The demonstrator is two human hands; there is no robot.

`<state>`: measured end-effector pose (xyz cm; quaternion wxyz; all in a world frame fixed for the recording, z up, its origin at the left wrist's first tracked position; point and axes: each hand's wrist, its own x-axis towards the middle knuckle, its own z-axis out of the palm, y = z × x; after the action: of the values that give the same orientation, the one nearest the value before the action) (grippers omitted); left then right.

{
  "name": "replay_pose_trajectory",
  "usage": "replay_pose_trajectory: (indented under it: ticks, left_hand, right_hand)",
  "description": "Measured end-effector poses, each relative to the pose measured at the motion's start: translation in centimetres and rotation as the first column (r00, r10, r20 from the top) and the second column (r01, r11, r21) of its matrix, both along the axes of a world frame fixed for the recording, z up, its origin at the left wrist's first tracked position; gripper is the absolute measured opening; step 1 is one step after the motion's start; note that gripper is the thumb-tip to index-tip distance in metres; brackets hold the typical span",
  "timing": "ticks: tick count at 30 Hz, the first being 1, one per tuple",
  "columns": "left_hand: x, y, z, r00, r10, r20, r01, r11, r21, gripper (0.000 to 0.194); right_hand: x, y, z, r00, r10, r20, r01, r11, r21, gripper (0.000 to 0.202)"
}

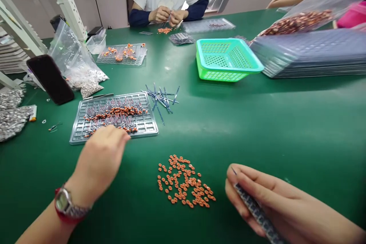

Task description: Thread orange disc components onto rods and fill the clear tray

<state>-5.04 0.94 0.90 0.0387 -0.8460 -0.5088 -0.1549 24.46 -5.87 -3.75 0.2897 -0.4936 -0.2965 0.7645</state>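
My left hand (101,160), with a watch (63,203) on its wrist, is over the front edge of a clear plastic tray (147,120). Its fingers are bent together, and anything between them is hidden. Rows of small wired parts with orange tips (122,111) fill much of that tray. At the lower right, my right hand (257,194) is closed around a dark patterned strip (257,213). Between the hands, small orange rings (185,183) lie scattered on the green table (228,129). Behind the tray's right side is a loose pile of thin blue strips (162,98).
A green basket (230,74) stands beyond the rings, beside stacked clear trays (317,55). A phone (50,79) leans at the left near plastic bags (71,57). Another tray (122,54) holds orange pieces. Across the table, a person (171,0) works with both hands.
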Motion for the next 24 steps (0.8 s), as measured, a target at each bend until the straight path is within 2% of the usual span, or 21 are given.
replay_pose_trajectory:
  ticks: [2, 4, 9, 11, 13, 17, 20, 24]
  left_hand:
    - [-1.9, 1.4, 0.3, 0.987, 0.117, -0.111, -0.114, 0.993, 0.031, 0.022]
    - [-3.0, 2.2, 0.2, 0.965, 0.174, -0.196, -0.17, 0.985, 0.039, 0.023]
    - [-3.1, 2.5, -0.3, 0.946, 0.202, -0.252, -0.187, 0.979, 0.081, 0.024]
    - [-3.0, 2.5, -0.2, 0.952, 0.192, -0.24, -0.174, 0.98, 0.095, 0.023]
    - [-3.0, 2.5, 0.0, 0.957, 0.184, -0.224, -0.16, 0.98, 0.121, 0.023]
    - [-3.0, 2.7, 0.0, 0.973, 0.178, -0.15, -0.143, 0.965, 0.219, 0.025]
    - [-2.9, 2.6, -0.1, 0.983, 0.16, -0.094, -0.128, 0.95, 0.284, 0.024]
    - [-2.8, 2.6, -0.2, 0.987, 0.149, -0.06, -0.122, 0.938, 0.325, 0.021]
  right_hand:
    - [0.2, 0.4, 0.1, 0.997, -0.076, 0.0, 0.076, 0.996, -0.039, 0.042]
    - [0.3, 0.6, 0.1, 0.994, -0.112, 0.009, 0.112, 0.993, -0.028, 0.039]
    - [1.1, 0.6, -0.4, 0.972, -0.187, 0.139, 0.186, 0.982, 0.021, 0.04]
    - [1.4, 0.6, -0.4, 0.955, -0.132, 0.267, 0.101, 0.987, 0.127, 0.04]
    - [1.6, 0.6, -0.1, 0.908, -0.026, 0.419, -0.08, 0.969, 0.234, 0.037]
    - [1.2, 0.5, 0.7, 0.758, 0.114, 0.643, -0.389, 0.869, 0.305, 0.031]
    - [0.7, 0.2, 0.9, 0.687, 0.154, 0.71, -0.501, 0.808, 0.31, 0.028]
    - [0.4, 0.0, 0.7, 0.661, 0.152, 0.735, -0.549, 0.766, 0.335, 0.027]
